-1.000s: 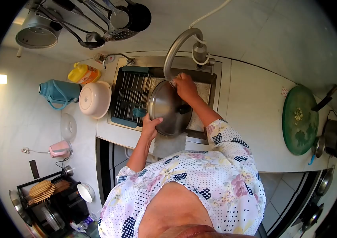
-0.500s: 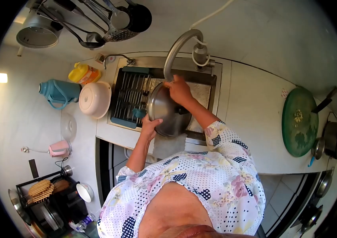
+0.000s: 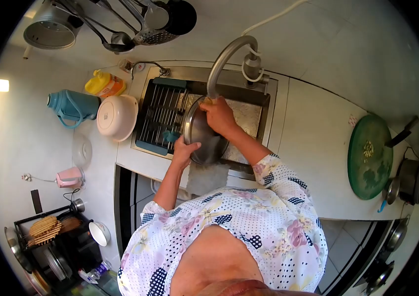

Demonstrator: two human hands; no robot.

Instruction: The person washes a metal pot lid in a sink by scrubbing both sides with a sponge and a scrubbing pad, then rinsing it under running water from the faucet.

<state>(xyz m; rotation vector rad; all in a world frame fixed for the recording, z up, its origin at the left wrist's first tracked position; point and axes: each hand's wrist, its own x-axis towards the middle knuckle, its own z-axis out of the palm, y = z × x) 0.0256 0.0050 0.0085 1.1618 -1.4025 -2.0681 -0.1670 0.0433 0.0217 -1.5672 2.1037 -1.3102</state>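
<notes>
A round metal lid or pan (image 3: pixel 208 140) is tilted over the sink (image 3: pixel 246 116), under the curved faucet (image 3: pixel 224 56). My left hand (image 3: pixel 184 149) is closed on its lower left rim, with the thumb on the near face. Near the faucet's end, my right hand (image 3: pixel 217 114) is closed at the upper part of the metal piece; whether the fingers hold the rim or something small is hidden. A drying rack (image 3: pixel 160 113) lies across the sink's left part, with a teal cloth or scrubber (image 3: pixel 171 135) on it beside my left hand.
Left of the sink are a pink basin (image 3: pixel 115 118), a yellow bottle (image 3: pixel 105 85) and a blue thermos (image 3: pixel 73 107). A green cutting board (image 3: pixel 369 167) with chopped bits and a dark pot (image 3: pixel 413 182) are at the right. Utensils (image 3: pixel 157 32) hang above.
The metal piece is turned more edge-on and its dark knob no longer shows. My right hand has moved slightly down. The whole view has shifted a little.
</notes>
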